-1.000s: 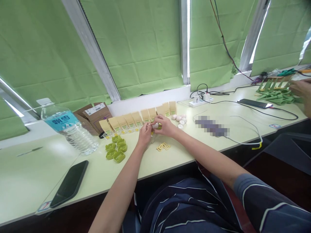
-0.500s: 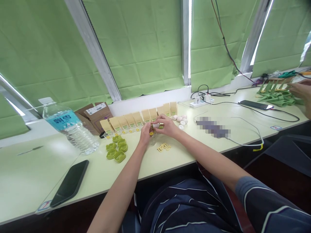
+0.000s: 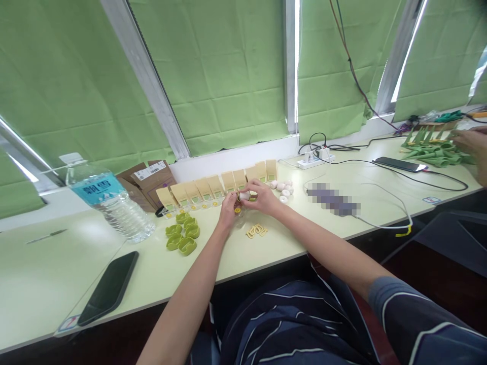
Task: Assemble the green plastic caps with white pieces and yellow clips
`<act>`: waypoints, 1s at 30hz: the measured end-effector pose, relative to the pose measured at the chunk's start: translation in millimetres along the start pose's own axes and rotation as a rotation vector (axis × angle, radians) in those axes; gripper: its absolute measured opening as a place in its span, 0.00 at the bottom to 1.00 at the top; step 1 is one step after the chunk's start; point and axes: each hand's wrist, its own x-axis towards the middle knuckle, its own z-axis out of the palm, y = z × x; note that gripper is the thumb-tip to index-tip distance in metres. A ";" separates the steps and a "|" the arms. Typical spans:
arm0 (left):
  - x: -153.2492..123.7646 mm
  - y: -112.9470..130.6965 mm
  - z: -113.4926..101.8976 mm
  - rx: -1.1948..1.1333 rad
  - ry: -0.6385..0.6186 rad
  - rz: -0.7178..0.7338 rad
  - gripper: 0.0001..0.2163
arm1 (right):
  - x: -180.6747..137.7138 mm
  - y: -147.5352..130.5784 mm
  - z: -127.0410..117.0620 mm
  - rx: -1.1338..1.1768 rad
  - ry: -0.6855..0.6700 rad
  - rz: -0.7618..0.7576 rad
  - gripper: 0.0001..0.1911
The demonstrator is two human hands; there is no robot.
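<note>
Green blinds (image 3: 232, 76) fill the wall ahead of us, and below them runs a pale surface (image 3: 277, 241). And here, right in the middle, we have both hands together! The right hand (image 3: 263, 196) has its fingers closed on a small white piece (image 3: 244, 196), thumb and fingertips pinching it just above the surface. The left hand (image 3: 228, 210) meets it from the other side, fingers curled in close (what exactly they grip, we cannot tell). A yellow disc (image 3: 238, 210) shows just below those left fingers.

Behind the hands stands a slanting row of tan cards (image 3: 206, 188). Just in front, nearer to us, lie thin pale-yellow pieces (image 3: 256, 231); over on the right, a cluster of round white pieces (image 3: 283, 192); on the left, a group of green pieces (image 3: 187, 245). Further left we spot a big water bottle (image 3: 104, 190), tilted in our view, and a dark phone (image 3: 110, 288). At the far right, another person's hand (image 3: 474, 143) is near a green heap (image 3: 433, 155).
</note>
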 end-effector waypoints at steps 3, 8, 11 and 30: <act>0.0 1.9 0.2 0.009 0.003 0.015 0.18 | -0.3 -1.2 -2.0 0.038 -0.005 0.038 0.13; -2.8 6.8 1.6 0.043 -0.002 0.012 0.18 | -0.1 -2.6 -3.0 0.106 0.003 0.115 0.14; -5.5 10.5 3.9 0.085 -0.019 0.008 0.19 | 0.1 -2.6 -2.9 0.120 0.003 0.126 0.14; -0.6 5.2 3.3 -0.139 0.149 -0.115 0.22 | 1.0 -8.1 -7.5 0.069 -0.006 0.088 0.21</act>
